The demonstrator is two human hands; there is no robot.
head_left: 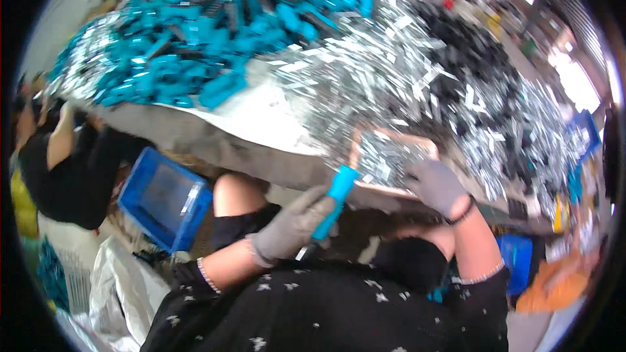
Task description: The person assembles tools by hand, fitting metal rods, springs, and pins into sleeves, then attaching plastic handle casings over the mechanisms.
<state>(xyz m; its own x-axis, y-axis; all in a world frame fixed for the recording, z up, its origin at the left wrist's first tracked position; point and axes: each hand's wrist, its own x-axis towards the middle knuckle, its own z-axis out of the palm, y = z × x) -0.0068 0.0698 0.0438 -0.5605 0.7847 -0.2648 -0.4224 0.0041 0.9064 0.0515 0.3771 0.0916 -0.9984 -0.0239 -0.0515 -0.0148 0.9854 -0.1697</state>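
My left hand, in a grey glove, is closed around a long teal plastic handle. The handle slants up to the right, and its lower end looks dark with a pale, shiny tip. Just beyond it, a shallow tray with a pinkish-orange rim holds many small shiny silver pieces. My right hand, also gloved in grey, rests at the right side of this tray over the pieces. Its fingertips are blurred, so what they hold, if anything, does not show.
On the worktable lie a large heap of teal parts, a spread of silver pieces and black parts. A blue crate and a white sack stand left. Another person sits at left; others are at right and far side.
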